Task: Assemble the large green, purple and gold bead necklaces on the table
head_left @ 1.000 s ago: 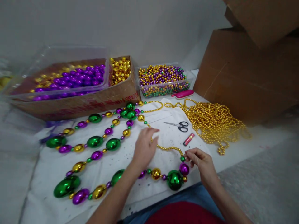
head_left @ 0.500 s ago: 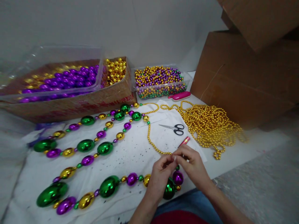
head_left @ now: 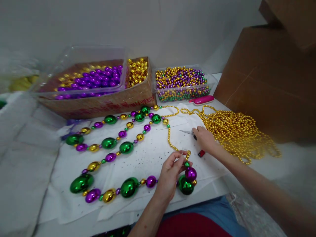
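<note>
My left hand (head_left: 170,172) pinches a thin white string at the joined ends of a bead necklace (head_left: 129,187). The necklace has large green, purple and gold beads, with a thin gold bead strand (head_left: 169,135) leading up from my fingertips. A purple bead (head_left: 191,174) and a big green bead (head_left: 186,185) hang beside that hand. Farther right, my right hand (head_left: 204,140) is closed over the handles of the scissors (head_left: 185,132). Their blades point left on the white cloth, and the handles are mostly covered. Just below that hand lies a small red object (head_left: 201,153), partly hidden.
Gold bead strands (head_left: 237,131) lie heaped on the right, before a large cardboard box (head_left: 271,92). Along the back stand a clear bin of purple beads (head_left: 98,80), a carton (head_left: 111,103) and a bin of small mixed beads (head_left: 182,84). A pink tool (head_left: 203,100) lies nearby.
My right hand has left the string and moved up and right onto the scissors. My left hand keeps its pinch on the string. The view has shifted, so the table appears farther right.
</note>
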Demonstrator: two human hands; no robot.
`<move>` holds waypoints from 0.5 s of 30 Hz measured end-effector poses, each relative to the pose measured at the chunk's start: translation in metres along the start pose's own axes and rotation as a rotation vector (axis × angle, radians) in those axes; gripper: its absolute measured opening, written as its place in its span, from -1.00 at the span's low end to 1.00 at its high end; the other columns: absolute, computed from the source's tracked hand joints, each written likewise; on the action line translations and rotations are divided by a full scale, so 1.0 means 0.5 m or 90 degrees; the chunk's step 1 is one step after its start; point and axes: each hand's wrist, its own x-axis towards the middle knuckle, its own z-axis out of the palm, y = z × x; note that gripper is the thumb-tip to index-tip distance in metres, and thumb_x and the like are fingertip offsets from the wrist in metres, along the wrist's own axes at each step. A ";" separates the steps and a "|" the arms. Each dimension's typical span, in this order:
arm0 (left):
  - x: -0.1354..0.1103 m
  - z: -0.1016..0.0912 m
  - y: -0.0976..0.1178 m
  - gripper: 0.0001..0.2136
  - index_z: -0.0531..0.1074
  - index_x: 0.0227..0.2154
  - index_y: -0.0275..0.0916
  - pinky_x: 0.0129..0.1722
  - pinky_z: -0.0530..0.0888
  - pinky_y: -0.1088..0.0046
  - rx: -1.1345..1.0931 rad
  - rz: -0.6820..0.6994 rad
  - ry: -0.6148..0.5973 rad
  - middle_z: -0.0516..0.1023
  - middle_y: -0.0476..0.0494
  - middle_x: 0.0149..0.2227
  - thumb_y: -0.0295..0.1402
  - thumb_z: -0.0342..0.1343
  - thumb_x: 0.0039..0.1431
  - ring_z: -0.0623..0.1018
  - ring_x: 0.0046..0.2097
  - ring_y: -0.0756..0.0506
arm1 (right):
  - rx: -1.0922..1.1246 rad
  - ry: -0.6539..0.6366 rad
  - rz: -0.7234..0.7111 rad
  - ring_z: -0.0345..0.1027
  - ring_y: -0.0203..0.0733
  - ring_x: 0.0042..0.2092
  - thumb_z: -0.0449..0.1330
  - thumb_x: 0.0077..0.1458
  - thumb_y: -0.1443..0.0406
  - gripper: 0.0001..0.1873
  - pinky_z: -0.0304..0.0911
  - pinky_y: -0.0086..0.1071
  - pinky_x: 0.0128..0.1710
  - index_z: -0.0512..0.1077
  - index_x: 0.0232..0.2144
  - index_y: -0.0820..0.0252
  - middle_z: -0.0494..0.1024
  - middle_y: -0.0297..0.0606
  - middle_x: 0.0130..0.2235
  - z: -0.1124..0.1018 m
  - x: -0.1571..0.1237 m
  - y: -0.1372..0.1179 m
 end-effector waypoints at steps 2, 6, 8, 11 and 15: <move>0.002 -0.008 0.015 -0.79 0.41 -0.33 -0.25 -0.22 0.47 0.42 0.013 0.039 -0.001 0.42 -0.16 -0.03 -0.19 0.14 0.10 0.53 -0.24 -0.05 | -0.015 0.009 0.002 0.29 0.01 -0.10 0.03 0.03 0.50 -0.63 0.18 -0.21 -0.15 0.39 -0.09 0.30 0.38 0.03 -0.09 -0.022 -0.004 0.003; 0.005 -0.020 0.036 -0.81 0.38 -0.34 -0.27 -0.23 0.50 0.36 0.013 0.053 -0.040 0.49 -0.18 -0.14 -0.23 0.10 0.14 0.54 -0.23 -0.10 | 0.188 0.034 0.068 0.34 -0.17 -0.22 0.15 0.03 0.33 -0.57 0.25 -0.35 -0.25 0.36 -0.01 0.25 0.45 -0.14 -0.18 -0.098 -0.064 0.029; 0.007 -0.019 0.042 -0.81 0.36 -0.37 -0.28 -0.30 0.50 0.39 0.026 0.035 -0.080 0.50 -0.19 -0.15 -0.23 0.09 0.16 0.55 -0.26 -0.09 | 0.431 -0.020 0.154 0.33 -0.25 -0.40 0.21 -0.02 0.21 -0.51 0.22 -0.41 -0.45 0.37 -0.01 0.23 0.47 -0.21 -0.30 -0.139 -0.126 0.042; 0.011 -0.006 0.042 -0.80 0.33 -0.38 -0.28 -0.39 0.48 0.46 0.059 0.002 -0.149 0.51 -0.20 -0.17 -0.22 0.07 0.17 0.55 -0.32 -0.07 | 0.618 -0.141 0.228 0.26 -0.32 -0.53 0.31 -0.14 0.16 -0.46 0.15 -0.46 -0.56 0.43 -0.05 0.18 0.46 -0.29 -0.45 -0.181 -0.239 0.056; 0.018 0.024 0.029 -0.80 0.30 -0.40 -0.28 -0.47 0.43 0.52 0.087 -0.040 -0.240 0.54 -0.16 -0.29 -0.23 0.06 0.17 0.55 -0.38 -0.04 | 0.686 -0.276 0.296 0.24 -0.35 -0.55 0.33 -0.16 0.23 -0.57 0.12 -0.50 -0.59 0.49 -0.15 0.17 0.44 -0.29 -0.50 -0.188 -0.359 0.069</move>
